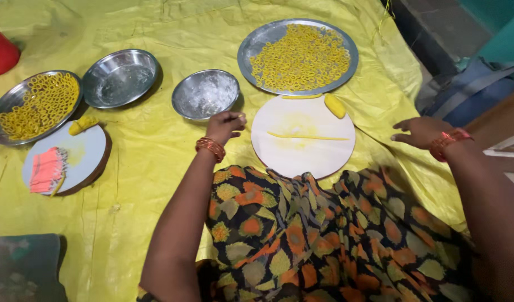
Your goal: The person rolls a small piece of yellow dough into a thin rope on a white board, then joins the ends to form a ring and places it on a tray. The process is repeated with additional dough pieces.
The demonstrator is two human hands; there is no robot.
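On the yellow sheet: two ring-filled plates, two empty bowls, two boards; both hands released

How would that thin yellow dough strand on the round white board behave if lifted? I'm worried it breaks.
The dough strand is long and very thin, so it would probably sag and may tear if lifted by one end. It lies flat on the white board, so it looks soft, light, perhaps slightly sticky.
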